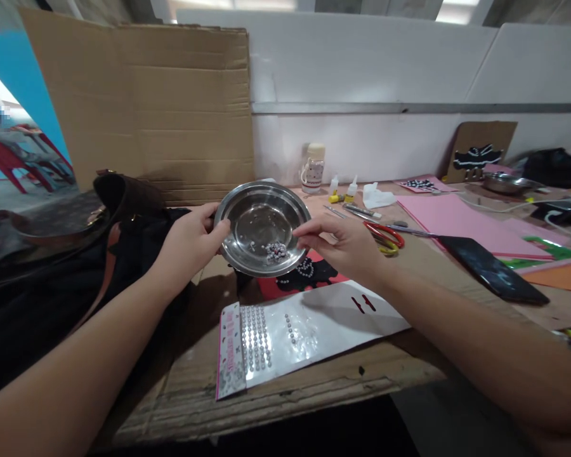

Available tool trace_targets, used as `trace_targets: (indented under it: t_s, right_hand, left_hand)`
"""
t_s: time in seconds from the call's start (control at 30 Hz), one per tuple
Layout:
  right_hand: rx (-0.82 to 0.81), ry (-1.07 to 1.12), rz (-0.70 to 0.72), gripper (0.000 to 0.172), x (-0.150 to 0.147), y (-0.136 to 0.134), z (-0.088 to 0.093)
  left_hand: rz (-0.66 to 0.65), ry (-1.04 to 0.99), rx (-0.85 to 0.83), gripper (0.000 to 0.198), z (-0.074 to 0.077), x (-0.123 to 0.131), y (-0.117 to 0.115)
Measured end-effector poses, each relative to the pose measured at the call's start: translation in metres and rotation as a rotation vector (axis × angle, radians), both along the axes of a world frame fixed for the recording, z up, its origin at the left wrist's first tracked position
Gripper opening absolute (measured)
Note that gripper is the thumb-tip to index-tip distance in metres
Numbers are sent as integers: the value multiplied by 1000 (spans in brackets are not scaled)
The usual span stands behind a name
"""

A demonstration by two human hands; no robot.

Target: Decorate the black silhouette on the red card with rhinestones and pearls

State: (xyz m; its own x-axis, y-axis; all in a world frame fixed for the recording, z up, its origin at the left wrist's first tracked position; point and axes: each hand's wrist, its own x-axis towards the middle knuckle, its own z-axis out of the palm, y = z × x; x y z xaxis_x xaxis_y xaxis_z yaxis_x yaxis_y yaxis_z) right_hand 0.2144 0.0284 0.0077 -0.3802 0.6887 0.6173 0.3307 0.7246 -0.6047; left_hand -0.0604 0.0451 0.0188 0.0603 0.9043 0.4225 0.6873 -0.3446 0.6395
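Observation:
My left hand (190,242) grips the left rim of a shiny metal bowl (254,219), thumb over the edge. The bowl is held above the table, tilted toward me, with a cluster of small silvery beads (276,252) near its lower right. At the right rim, my right hand (342,244) has thumb and fingers pinched together; anything between them is too small to make out. Partly hidden below the bowl lies a black shape with bead lines (321,273) on red material. In front is a clear-and-white sheet of stick-on gems (290,333) with a pink printed header.
Red-handled scissors (385,236), small glue bottles (351,189), a cream-lidded bottle (314,168) and white tissue (378,195) lie behind my right hand. Pink sheets (466,222) and a black phone (495,270) are to the right. Dark bags (124,209) crowd the left; cardboard (185,108) stands behind.

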Motion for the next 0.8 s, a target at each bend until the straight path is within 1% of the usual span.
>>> trace_targets:
  t_s: [0.07,0.1,0.13,0.2,0.3,0.43,0.53,0.6,0.67,0.73,0.8]
  right_hand:
    - [249,-191,-31,14,2,3,-4]
    - [329,-274,-23,16,2,5,-7]
    - [385,-340,-10,18,1,7,-11]
    - [443,-437,15,21,-2,9,-18]
    - [461,-519,-9,22,-6,9,-23]
    - [426,-604,-46,23,-11,3,-22]
    - [393,-645,-36,16,-13,1,-20]
    - [374,-654,-13,11,-15,0,-20]
    - [368,-600,12,8,-16,0,-20]
    - [368,-469,25,7,-15,-2,-19]
    - [326,-325,11,7,-15,-4,-18]
  left_hand:
    - [16,22,32,37,1,4,-6]
    - [21,30,51,38,2,6,-9]
    - [23,37,70,39,2,9,-12]
    - [16,57,95,42,3,14,-19]
    - [6,118,131,45,2,19,-25]
    - [-25,167,171,45,0,23,-30]
    - [-50,176,182,44,0,25,-32]
    - [-43,186,187,43,1,25,-32]
    - [-29,194,194,42,1,25,-32]
    - [-20,198,196,41,2,24,-31]
    - [-17,191,188,40,2,22,-28]
